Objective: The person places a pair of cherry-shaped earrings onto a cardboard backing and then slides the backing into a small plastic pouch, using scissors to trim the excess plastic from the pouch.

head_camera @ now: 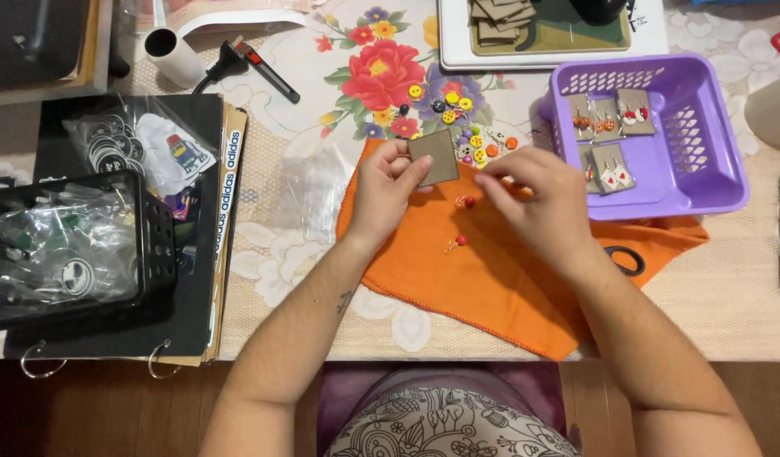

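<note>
Brown card (434, 157) in left hand (383, 188) — right hand (538, 193) just beside, over orange cloth (500, 279).

left hand (388, 182) pinching, right hand (534, 190) fingers curled

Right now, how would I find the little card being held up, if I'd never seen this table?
Start at the orange cloth spread over the flowered tablecloth. Above its upper left corner, the left hand pinches a small brown card. Unlike the cards in the purple basket, it is bare, with no earrings on it.
</note>
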